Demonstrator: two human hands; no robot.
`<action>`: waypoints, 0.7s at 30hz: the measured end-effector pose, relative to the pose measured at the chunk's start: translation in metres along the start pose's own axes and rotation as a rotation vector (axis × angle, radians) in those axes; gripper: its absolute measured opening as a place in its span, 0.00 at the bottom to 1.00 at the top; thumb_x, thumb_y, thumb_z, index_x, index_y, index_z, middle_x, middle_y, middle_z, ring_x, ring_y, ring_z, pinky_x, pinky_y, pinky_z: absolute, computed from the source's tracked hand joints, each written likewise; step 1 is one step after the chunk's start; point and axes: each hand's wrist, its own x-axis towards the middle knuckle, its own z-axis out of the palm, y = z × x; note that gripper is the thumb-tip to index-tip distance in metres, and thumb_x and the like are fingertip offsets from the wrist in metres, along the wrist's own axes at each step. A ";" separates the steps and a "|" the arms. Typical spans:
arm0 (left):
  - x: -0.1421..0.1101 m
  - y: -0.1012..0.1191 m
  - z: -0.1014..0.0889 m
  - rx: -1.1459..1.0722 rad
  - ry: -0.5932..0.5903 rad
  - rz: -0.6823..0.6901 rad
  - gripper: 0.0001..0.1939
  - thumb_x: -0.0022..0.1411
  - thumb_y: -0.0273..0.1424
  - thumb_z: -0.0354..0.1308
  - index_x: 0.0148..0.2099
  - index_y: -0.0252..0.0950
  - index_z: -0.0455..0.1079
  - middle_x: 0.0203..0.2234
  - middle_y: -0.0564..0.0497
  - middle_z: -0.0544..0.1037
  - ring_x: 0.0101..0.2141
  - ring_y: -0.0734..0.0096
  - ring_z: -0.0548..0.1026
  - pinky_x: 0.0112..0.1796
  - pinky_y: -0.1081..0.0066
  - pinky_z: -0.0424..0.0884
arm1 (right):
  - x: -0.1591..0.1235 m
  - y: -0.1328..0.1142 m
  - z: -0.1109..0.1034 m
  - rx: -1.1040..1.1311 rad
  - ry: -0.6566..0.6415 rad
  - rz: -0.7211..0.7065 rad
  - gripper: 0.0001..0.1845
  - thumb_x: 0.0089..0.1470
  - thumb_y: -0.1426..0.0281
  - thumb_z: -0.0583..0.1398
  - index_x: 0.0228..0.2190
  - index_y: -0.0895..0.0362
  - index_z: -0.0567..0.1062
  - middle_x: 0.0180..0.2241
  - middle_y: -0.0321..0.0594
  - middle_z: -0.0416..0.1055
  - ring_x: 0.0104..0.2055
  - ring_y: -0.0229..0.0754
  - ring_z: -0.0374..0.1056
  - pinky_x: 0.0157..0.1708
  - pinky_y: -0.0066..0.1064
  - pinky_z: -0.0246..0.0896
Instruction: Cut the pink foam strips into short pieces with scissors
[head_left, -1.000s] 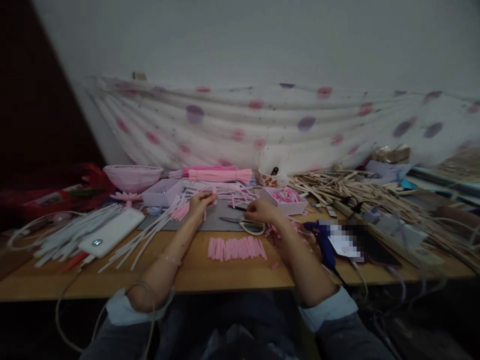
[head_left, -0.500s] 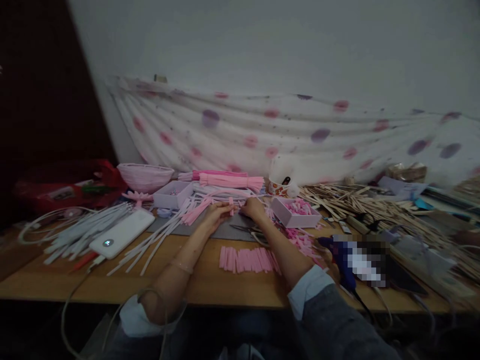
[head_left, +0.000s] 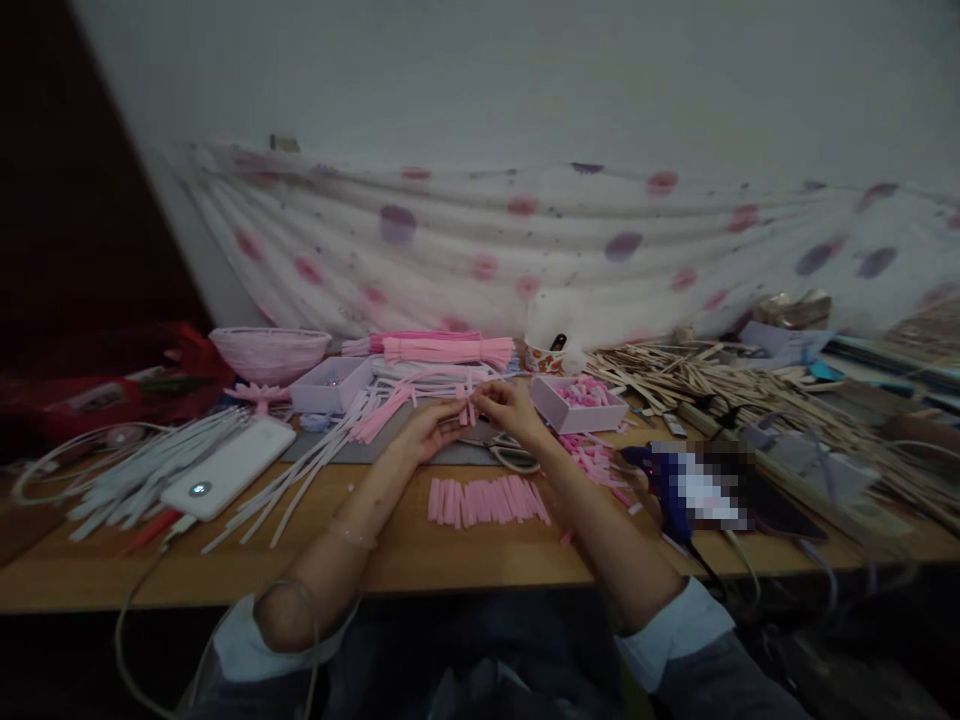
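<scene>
My left hand [head_left: 441, 428] is closed in a pinch over the grey mat [head_left: 457, 455], holding short pink pipe cleaner pieces [head_left: 469, 400] upright at its fingertips. My right hand [head_left: 508, 408] meets it from the right, its thumb and fingers pinched on the same pink pieces. How many pieces there are is too small to make out. Just below my right hand lies a pair of scissors [head_left: 517, 458], partly hidden by the wrist. In front of the mat, cut pink pieces [head_left: 487, 502] are laid side by side in a row.
A white box [head_left: 581, 418] of pink pieces stands right, with loose pieces [head_left: 592, 465] before it. Left are a second box [head_left: 330, 392], white pipe cleaners [head_left: 157, 470] and a power bank [head_left: 229, 470]. Bundled pink pipe cleaners [head_left: 450, 350] lie behind. A blue glue gun [head_left: 667, 500] lies right.
My right hand has turned and lifted slightly off the scissors' area, now pinching at the pink pieces beside my left fingertips. The whole view has shifted a little.
</scene>
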 end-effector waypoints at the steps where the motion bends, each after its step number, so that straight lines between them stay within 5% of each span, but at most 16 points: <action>1: -0.001 -0.001 0.001 0.002 0.001 -0.007 0.03 0.50 0.20 0.60 0.28 0.32 0.72 0.22 0.50 0.77 0.24 0.73 0.75 0.31 0.73 0.72 | -0.001 0.002 0.001 -0.001 0.036 -0.018 0.17 0.45 0.56 0.61 0.24 0.58 0.68 0.18 0.29 0.61 0.16 0.28 0.50 0.15 0.22 0.44; 15: 0.008 -0.012 -0.001 0.081 -0.010 0.192 0.09 0.41 0.27 0.68 0.27 0.31 0.73 0.21 0.51 0.76 0.25 0.77 0.73 0.32 0.76 0.69 | -0.012 0.006 0.004 0.071 0.125 0.033 0.18 0.47 0.53 0.59 0.25 0.56 0.64 0.17 0.27 0.58 0.15 0.29 0.51 0.13 0.22 0.44; 21: 0.006 -0.008 0.002 0.048 0.044 0.310 0.12 0.36 0.30 0.71 0.25 0.33 0.72 0.21 0.55 0.74 0.24 0.80 0.69 0.29 0.78 0.65 | -0.018 0.001 0.009 0.102 -0.130 0.132 0.21 0.50 0.51 0.56 0.23 0.58 0.67 0.17 0.29 0.59 0.14 0.29 0.52 0.11 0.21 0.44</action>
